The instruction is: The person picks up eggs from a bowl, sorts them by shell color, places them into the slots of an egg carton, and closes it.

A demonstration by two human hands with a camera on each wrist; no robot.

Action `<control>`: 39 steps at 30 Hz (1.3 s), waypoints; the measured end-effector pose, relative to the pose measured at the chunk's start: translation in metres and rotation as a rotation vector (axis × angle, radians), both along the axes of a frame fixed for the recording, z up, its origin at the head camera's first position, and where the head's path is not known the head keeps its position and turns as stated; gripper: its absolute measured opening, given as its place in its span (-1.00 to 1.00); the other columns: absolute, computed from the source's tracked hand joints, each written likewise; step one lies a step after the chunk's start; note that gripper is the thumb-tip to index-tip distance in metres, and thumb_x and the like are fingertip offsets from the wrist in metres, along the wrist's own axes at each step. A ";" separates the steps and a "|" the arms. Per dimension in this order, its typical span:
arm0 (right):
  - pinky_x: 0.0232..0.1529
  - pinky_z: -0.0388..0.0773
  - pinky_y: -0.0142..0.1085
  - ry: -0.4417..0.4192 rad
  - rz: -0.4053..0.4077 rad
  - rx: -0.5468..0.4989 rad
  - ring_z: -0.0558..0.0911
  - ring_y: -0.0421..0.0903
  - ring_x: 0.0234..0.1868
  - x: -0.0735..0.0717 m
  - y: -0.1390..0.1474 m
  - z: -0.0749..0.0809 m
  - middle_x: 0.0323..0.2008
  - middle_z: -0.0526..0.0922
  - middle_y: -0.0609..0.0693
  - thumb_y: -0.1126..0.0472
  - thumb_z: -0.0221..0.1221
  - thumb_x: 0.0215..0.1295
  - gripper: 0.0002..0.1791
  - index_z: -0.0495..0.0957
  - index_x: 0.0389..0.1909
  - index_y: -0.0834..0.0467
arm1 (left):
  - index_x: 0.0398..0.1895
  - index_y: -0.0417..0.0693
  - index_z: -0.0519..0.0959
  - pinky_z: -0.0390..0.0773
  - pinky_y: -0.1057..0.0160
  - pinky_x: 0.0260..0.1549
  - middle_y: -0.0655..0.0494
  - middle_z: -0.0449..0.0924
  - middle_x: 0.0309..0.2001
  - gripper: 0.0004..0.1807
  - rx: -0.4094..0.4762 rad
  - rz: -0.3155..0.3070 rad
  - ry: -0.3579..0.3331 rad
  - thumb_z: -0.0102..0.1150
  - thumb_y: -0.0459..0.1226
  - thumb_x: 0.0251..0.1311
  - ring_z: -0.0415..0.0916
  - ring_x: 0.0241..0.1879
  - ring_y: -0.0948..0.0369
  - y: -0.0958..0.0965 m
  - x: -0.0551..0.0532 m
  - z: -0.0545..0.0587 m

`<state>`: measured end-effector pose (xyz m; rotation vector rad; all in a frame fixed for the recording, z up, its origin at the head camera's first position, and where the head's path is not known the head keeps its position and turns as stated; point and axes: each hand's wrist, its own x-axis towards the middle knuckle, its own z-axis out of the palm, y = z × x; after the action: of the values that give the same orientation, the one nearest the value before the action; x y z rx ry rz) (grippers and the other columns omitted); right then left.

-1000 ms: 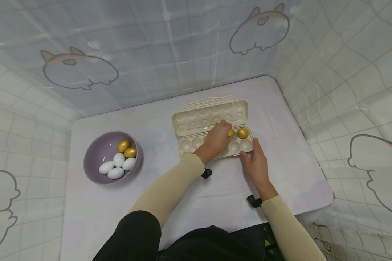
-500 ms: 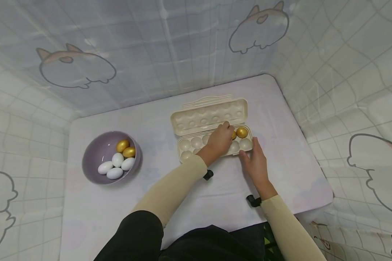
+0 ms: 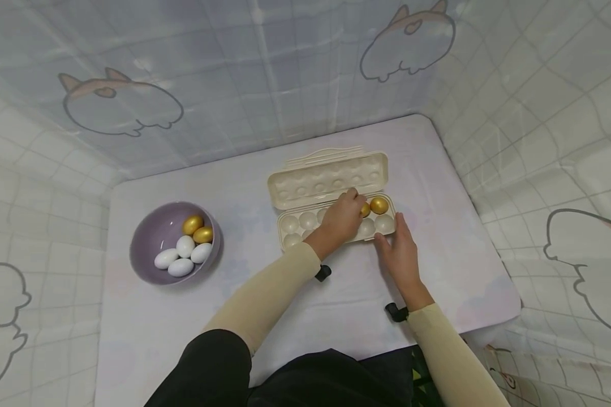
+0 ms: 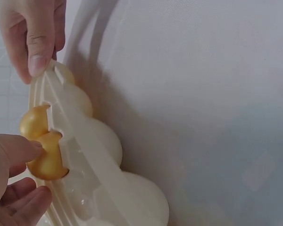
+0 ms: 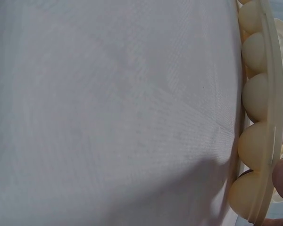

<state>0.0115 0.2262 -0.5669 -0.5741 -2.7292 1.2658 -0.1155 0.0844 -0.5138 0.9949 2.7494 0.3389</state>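
A cream egg carton [image 3: 308, 219] lies on the table with its lid [image 3: 331, 180] flipped back. Two golden eggs [image 3: 379, 205] sit side by side in its far row, toward the right end. My left hand [image 3: 342, 217] reaches over the carton. In the left wrist view its digits are around the second golden egg [image 4: 49, 162], one digit pressing on it. My right hand [image 3: 399, 254] grips the carton's right end, as the left wrist view also shows. Its thumb [image 5: 282, 179] lies on the rim in the right wrist view. The left hand hides the carton's middle cups.
On the left stands a purple bowl [image 3: 145, 243] with two golden eggs [image 3: 192, 225] and several white eggs [image 3: 180, 267]. A pale cloth covers the table [image 3: 265, 316]. Patterned curtains [image 3: 234, 68] hang close behind it and along both sides.
My left hand has shifted slightly to the right over the carton since one second ago, staying at the second golden egg. The right hand has kept its place at the carton's end.
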 end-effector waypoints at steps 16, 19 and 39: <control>0.63 0.20 0.14 0.018 0.023 0.021 0.20 0.26 0.66 -0.006 0.010 -0.007 0.63 0.16 0.36 0.16 0.32 0.47 -0.07 0.03 0.65 0.35 | 0.41 -0.12 0.51 0.59 0.15 0.34 -0.03 0.59 0.35 -0.46 0.183 0.085 -0.028 0.30 -0.13 0.46 0.57 0.36 0.05 -0.027 -0.010 0.012; 0.63 0.20 0.14 0.008 0.025 0.024 0.20 0.26 0.66 -0.008 0.013 -0.008 0.63 0.15 0.36 0.15 0.31 0.48 -0.07 0.02 0.66 0.34 | 0.43 -0.10 0.50 0.60 0.15 0.33 -0.02 0.59 0.37 -0.42 0.208 0.122 -0.027 0.31 -0.07 0.45 0.56 0.38 0.07 -0.034 -0.012 0.016; 0.64 0.16 0.16 -0.032 0.024 0.036 0.16 0.28 0.67 -0.012 0.044 -0.010 0.65 0.11 0.35 0.13 0.28 0.50 -0.07 -0.01 0.67 0.32 | 0.42 -0.14 0.53 0.52 0.05 0.43 -0.07 0.61 0.39 -0.42 0.424 0.392 0.101 0.30 -0.06 0.46 0.54 0.42 0.00 -0.123 -0.036 0.040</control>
<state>-0.0003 0.2701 -0.5772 -0.5643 -2.7868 1.2197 -0.1511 -0.0386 -0.4735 0.5456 3.0253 0.9900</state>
